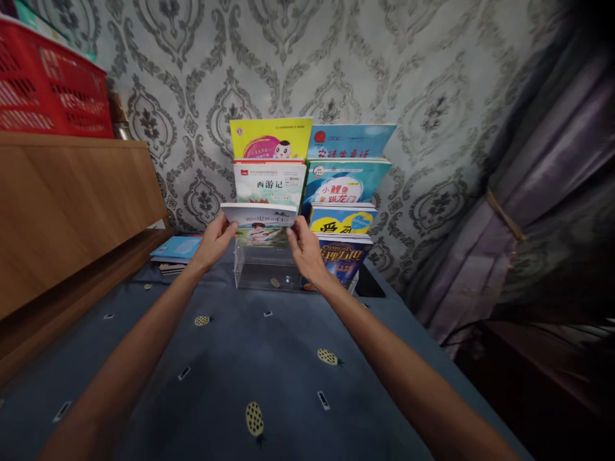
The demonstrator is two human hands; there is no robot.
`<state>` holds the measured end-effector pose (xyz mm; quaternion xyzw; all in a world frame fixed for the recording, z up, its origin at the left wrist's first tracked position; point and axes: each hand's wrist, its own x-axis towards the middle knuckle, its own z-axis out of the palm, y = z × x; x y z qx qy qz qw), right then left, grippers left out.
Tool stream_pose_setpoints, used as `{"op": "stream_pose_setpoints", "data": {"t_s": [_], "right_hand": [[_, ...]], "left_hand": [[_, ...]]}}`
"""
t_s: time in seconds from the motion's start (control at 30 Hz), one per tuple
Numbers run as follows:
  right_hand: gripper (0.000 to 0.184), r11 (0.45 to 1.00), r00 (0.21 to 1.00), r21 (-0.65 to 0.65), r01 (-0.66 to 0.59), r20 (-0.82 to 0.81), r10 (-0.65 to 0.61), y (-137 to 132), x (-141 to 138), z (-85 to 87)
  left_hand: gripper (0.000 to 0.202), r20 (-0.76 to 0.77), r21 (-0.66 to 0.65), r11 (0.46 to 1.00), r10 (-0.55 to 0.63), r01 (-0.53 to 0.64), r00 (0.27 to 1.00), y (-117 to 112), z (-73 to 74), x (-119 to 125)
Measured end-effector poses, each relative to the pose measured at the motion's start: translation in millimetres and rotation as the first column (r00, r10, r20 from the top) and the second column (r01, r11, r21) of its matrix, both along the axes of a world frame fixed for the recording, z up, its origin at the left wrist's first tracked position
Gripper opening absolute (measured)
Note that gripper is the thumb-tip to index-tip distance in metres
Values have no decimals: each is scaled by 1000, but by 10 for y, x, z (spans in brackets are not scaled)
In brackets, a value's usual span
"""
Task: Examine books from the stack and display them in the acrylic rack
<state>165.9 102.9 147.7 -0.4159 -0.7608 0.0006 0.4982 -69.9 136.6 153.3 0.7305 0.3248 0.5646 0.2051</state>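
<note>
Between my two hands is a book with a pale grey-green cover showing a figure, tilted at the left side of a clear tiered book rack. My left hand grips its left edge, thumb in front. The right edge is held by my right hand, fingers partly behind the cover. Directly behind stand a white-and-green book and a yellow book. To the right, the rack's other column holds a dark purple book, a yellow-and-blue book and blue books in rising tiers.
A small stack of books lies at the left by a wooden cabinet, with a red basket on top. A dark flat object lies right of the rack. Blue patterned cloth covers the surface; a curtain hangs right.
</note>
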Motion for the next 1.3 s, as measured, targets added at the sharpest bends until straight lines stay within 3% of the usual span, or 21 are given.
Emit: {"op": "stream_pose_setpoints", "data": {"t_s": [0.2,0.33,0.4,0.57,0.7,0.87,1.0,1.3], "right_hand": [[27,997,1000,-82,-5,12,6,279,-32,-159],[40,962,978,-191,194,116,-174,412,-101,-200],[49,931,954,-237,278,185,-237,421,-142,-228],[64,911,944,-280,302,219,-245,388,-230,-364],[69,927,949,-229,298,171,-263,429,-280,-497],[67,941,951,-147,305,99,-292,512,-300,-601],[63,939,948,-141,315,98,-303,525,-283,-606],[62,930,940,-147,338,104,-325,485,-265,-604]], "left_hand": [[31,-46,-51,996,72,-74,996,193,-147,-20],[18,-263,78,938,346,-338,901,310,-170,-42],[17,-340,116,905,423,-408,840,337,-182,-60],[22,-400,41,904,406,-426,822,383,-226,-78],[23,-408,-8,877,436,-481,802,433,-239,-36],[18,-400,0,840,497,-542,770,443,-229,30],[26,-420,36,829,519,-558,744,419,-183,58],[31,-629,162,760,571,-630,528,379,-22,117]]}}
